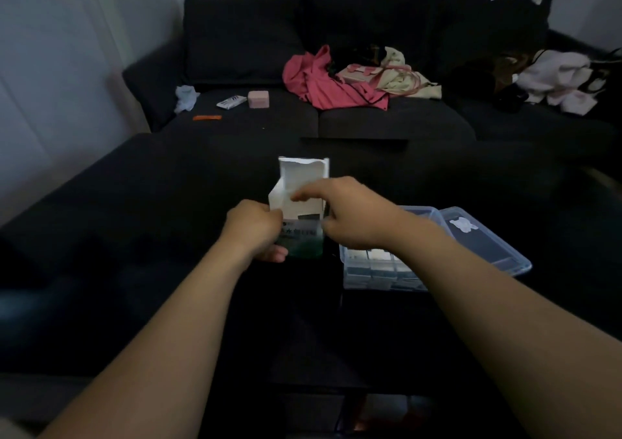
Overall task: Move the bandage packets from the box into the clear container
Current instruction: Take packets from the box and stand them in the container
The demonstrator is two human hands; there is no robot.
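The room is dim. A big dark sofa (336, 112) fills the top half of the frame, with a white wall (50, 68) at the upper left. A dark tabletop (134, 236) fills the lower half.

On the sofa, near the top middle, lies a pink cloth (319, 85) next to a cream bag (397, 75). More pale clothes (555, 78) sit at the upper right. A small pink case (258, 99) and an orange stick (207, 117) lie at the upper left of the sofa seat.

In the lower right middle is the clear container (380, 270), and white packets (370, 258) are inside it. Its clear lid (488, 236) lies just to its right, touching it.

In the middle of the frame stands the white box (303, 186), with its top flap open. The left hand (255, 226) grips the box from the left, fingers clamped on it. The right hand (353, 216) reaches to the box opening, fingers pinched together there. It is too blurry to tell if they hold a packet.
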